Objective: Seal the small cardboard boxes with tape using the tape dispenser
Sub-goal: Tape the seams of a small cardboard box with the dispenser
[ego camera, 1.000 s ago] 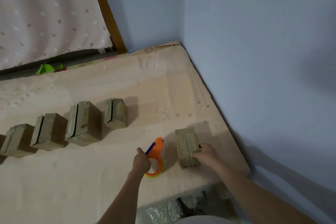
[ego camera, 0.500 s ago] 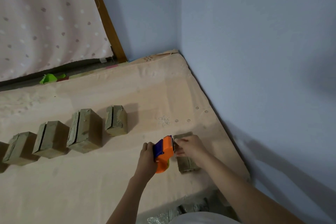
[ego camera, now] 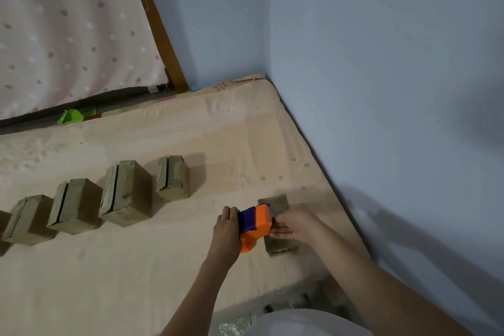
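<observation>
A peach-coloured mattress with a faint flower print (ego camera: 163, 267) carries everything, its far right corner pushed into the meeting of two pale blue walls (ego camera: 381, 63), while a spotted pink curtain (ego camera: 68, 30) and a slanted brown wooden post (ego camera: 161, 35) stand beyond its far edge, where a scrap of bright green material (ego camera: 72, 116) lies. Four small brown cardboard boxes stand in a row from the left edge toward the middle: the leftmost box (ego camera: 26, 218), the second box (ego camera: 73, 204), the larger third box (ego camera: 124, 192) and the fourth box (ego camera: 173, 181); each shows a top seam with some tape about it, and they are likely lined up apart so each can be taken in turn. Well apart from that row, near the right edge, lies the fifth small brown cardboard box (ego camera: 275, 203), set alone probably because it is the one being sealed. Over it the left hand (ego camera: 226, 229) has its grip wrapped round the orange and purple plastic tape dispenser (ego camera: 255, 224), holding it just beside the box. The right hand (ego camera: 296, 222) pinches at the dispenser's right side with curled fingers, seemingly drawing out the tape end to start a strip, though the tape itself is too small to make out. The box's seam is hidden under the hands, so sealing appears not yet begun.
</observation>
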`<action>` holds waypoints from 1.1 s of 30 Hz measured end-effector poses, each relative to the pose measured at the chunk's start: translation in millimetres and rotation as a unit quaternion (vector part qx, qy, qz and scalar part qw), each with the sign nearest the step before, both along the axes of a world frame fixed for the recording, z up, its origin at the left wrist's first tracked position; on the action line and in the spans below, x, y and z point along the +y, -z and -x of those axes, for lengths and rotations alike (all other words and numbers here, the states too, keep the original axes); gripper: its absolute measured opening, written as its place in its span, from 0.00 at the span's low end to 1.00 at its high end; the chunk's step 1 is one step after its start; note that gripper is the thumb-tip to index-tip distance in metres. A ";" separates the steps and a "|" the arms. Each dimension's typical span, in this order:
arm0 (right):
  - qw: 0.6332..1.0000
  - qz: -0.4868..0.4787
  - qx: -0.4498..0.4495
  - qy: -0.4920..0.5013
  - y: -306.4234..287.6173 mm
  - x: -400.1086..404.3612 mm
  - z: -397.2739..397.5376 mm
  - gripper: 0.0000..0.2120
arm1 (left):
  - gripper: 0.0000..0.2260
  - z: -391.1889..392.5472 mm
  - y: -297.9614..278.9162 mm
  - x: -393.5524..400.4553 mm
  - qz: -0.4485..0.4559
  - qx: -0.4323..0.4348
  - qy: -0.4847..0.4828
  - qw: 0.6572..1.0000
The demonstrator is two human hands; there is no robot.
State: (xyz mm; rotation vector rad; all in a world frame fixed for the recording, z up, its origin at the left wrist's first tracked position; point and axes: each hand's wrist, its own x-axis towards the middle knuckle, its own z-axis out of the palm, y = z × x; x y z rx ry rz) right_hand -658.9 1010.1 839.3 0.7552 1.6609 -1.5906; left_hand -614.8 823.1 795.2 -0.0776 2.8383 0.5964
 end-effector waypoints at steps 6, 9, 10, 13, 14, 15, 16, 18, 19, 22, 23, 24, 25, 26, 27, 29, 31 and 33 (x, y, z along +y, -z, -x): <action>0.992 -0.119 0.018 -0.045 6.2 2.5 0.3 0.14 | 0.27 -5.3 3.6 2.3 0.063 0.008 0.037 0.997; 0.980 -0.183 0.046 -0.060 9.7 3.8 -0.7 0.09 | 0.27 -13.4 10.0 2.0 0.102 0.026 0.053 0.993; 0.976 -0.200 0.055 -0.068 10.3 4.9 -1.0 0.07 | 0.26 -15.0 12.1 1.4 0.111 0.032 0.058 0.992; 0.967 -0.224 0.069 -0.096 9.8 8.2 -3.1 0.05 | 0.25 -18.8 12.4 0.6 0.120 0.037 0.065 0.990; 0.964 -0.234 0.074 -0.106 9.7 9.3 -3.6 0.04 | 0.25 -19.6 12.9 0.8 0.126 0.039 0.070 0.989; 0.960 -0.243 0.079 -0.114 10.0 10.3 -4.2 0.04 | 0.25 -20.6 13.3 1.4 0.131 0.040 0.072 0.988; 0.957 -0.251 0.083 -0.121 10.8 11.1 -4.6 0.04 | 0.25 -21.6 13.2 2.5 0.133 0.038 0.073 0.988; 0.950 -0.266 0.086 -0.136 12.7 12.8 -5.9 0.03 | 0.25 -23.0 13.5 4.1 0.139 0.039 0.073 0.987; 0.947 -0.272 0.089 -0.144 13.8 13.9 -6.8 0.04 | 0.25 -24.1 14.5 4.4 0.141 0.039 0.075 0.986; 0.936 -0.292 0.105 -0.165 18.3 15.1 -9.9 0.04 | 0.25 -28.1 18.4 4.7 0.141 0.040 0.075 0.986; 0.933 -0.297 0.108 -0.170 19.5 14.7 -11.1 0.05 | 0.25 -29.3 18.6 6.2 0.140 0.038 0.072 0.987; 0.931 -0.300 0.113 -0.172 21.0 14.5 -11.9 0.05 | 0.25 -29.9 18.5 8.7 0.143 0.036 0.072 0.986; 0.931 -0.302 0.115 -0.171 21.0 15.0 -12.3 0.04 | 0.25 -30.7 18.2 11.2 0.145 0.034 0.072 0.986; 0.930 -0.304 0.116 -0.168 20.8 17.2 -12.0 0.04 | 0.25 -31.0 17.9 12.8 0.145 0.028 0.069 0.987; 0.929 -0.310 0.114 -0.166 20.4 21.9 -10.7 0.03 | 0.25 -31.1 18.0 11.8 0.145 0.020 0.065 0.987; 0.926 -0.328 0.104 -0.155 19.3 37.7 -5.7 0.00 | 0.24 -31.4 20.7 0.9 0.152 0.010 0.050 0.987; 0.939 -0.307 0.077 -0.134 20.6 52.9 -1.5 0.01 | 0.23 -31.3 22.5 -15.2 0.161 0.010 0.037 0.986; 0.949 -0.281 0.071 -0.125 20.9 57.1 -2.5 0.02 | 0.23 -33.1 24.4 -26.1 0.156 0.018 0.039 0.987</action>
